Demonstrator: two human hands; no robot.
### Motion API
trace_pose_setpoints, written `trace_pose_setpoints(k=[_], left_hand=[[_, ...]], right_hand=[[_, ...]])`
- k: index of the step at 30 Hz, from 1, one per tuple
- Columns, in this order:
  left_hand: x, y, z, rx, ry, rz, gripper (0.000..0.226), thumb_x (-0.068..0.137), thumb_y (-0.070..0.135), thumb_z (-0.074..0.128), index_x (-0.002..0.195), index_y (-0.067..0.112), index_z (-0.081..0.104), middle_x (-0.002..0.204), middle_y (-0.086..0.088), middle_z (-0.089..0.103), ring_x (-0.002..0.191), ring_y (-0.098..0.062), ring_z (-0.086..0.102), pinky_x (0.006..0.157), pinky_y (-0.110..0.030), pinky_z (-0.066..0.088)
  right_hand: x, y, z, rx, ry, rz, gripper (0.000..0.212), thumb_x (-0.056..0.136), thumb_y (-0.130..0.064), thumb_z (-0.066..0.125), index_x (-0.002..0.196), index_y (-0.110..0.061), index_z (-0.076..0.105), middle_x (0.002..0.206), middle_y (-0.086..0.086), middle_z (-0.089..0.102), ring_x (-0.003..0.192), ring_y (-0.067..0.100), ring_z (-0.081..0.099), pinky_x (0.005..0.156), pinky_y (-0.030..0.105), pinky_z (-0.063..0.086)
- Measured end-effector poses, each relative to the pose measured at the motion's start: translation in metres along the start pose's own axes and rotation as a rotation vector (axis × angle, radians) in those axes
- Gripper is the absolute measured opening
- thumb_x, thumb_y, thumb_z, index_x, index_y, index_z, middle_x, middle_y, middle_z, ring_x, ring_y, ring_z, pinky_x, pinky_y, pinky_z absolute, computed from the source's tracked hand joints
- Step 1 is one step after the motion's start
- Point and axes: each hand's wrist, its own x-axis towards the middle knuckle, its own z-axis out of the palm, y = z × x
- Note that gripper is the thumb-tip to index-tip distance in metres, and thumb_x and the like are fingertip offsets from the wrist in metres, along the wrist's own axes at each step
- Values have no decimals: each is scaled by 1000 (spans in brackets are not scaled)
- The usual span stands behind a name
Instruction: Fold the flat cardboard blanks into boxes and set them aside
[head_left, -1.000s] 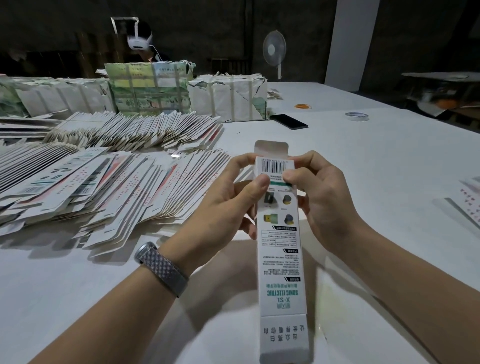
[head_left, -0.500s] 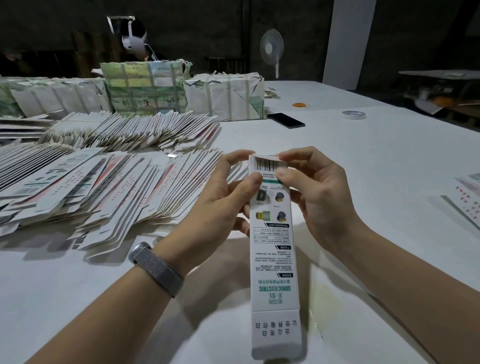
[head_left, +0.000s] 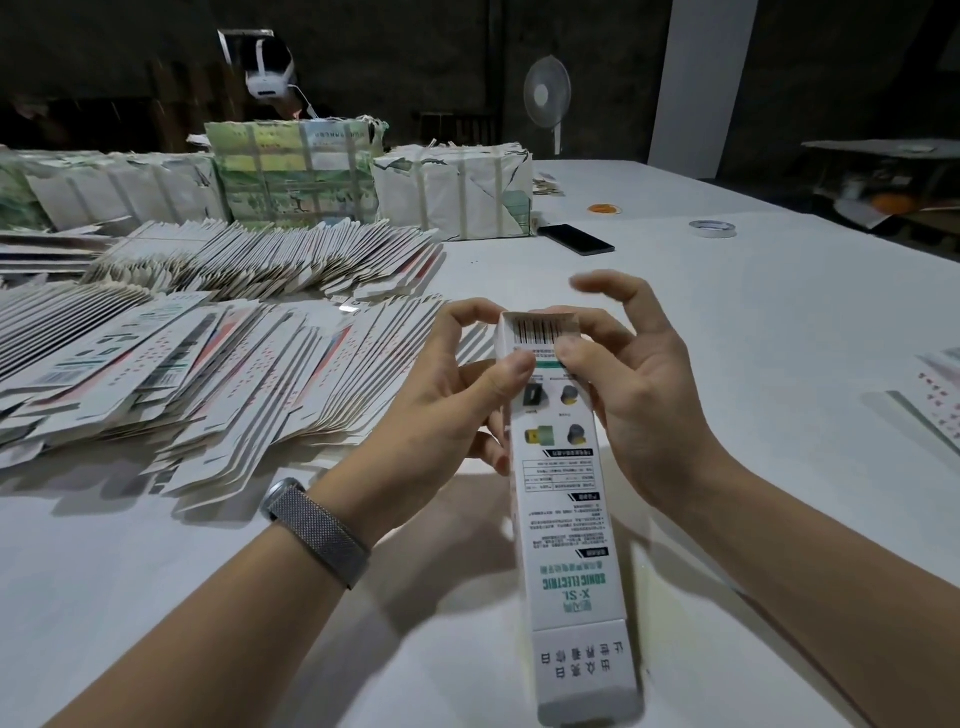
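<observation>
A long white box with green print and a barcode near its far end stands lengthwise in front of me above the white table. My left hand grips its far end from the left, thumb on the printed face. My right hand holds the same end from the right, thumb beside the barcode, while its index and middle fingers are raised and blurred over the folded end flap. Flat cardboard blanks lie fanned out in rows at the left.
Wrapped bundles stand at the back of the table. A black phone, a tape roll and an orange disc lie beyond my hands. More blanks lie at the right edge. A fan stands behind.
The end flap that stood up beyond the barcode has been folded down into the box end. My right fingers have lifted off above it.
</observation>
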Motion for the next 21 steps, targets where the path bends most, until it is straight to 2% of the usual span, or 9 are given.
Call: trace_pose_setpoints(k=[2,3,6,7,10,15,21], left_hand=[[0,1,-1,0,-2,-6,34,90,39,66,114,33,42,83,-7,72,71,-31,59,50,-26,53],[0,2,-1,0,-6,-10,34,89,40,66,113,34,43,82,-7,71,70,-30,60,50,-25,53],[-1,1,-1,12,-38,-17,27,91,35,62,111,36,45,81,-7,72,68,-25,63,50,-25,52],[-1,-1,0,14,-54,-19,23,92,34,61,108,39,46,82,-7,72,67,-24,64,50,-25,52],[-1,-3,2,24,-90,-18,17,94,33,61,100,44,49,86,-9,74,67,-22,68,50,-25,51],[-1,-3,0,10,-90,-25,20,93,37,66,103,44,50,86,-8,74,68,-22,68,50,-26,51],[-1,-4,0,15,-88,-24,23,90,40,67,105,44,51,86,-9,75,69,-22,69,51,-27,53]], right_hand=[[0,0,0,-13,-12,25,43,97,-2,54,124,-36,53,105,9,68,82,24,71,68,34,59],[0,0,0,-20,-13,46,40,98,-4,54,124,-34,54,105,8,67,82,23,71,67,33,59],[1,-3,1,-30,-7,103,10,93,-14,61,100,-19,66,91,5,67,76,22,68,65,33,59],[2,-4,1,-27,5,116,6,95,-16,62,91,-17,66,86,5,67,74,24,67,64,34,59],[4,-8,-2,-6,33,156,23,97,-21,58,75,-17,62,75,8,63,66,27,63,60,36,56],[3,-6,-1,-3,-36,272,14,99,-17,55,86,-17,59,73,3,66,65,26,66,60,38,56],[3,-9,-1,-53,-2,181,13,97,-9,58,84,-12,61,74,11,65,65,30,66,54,32,58]])
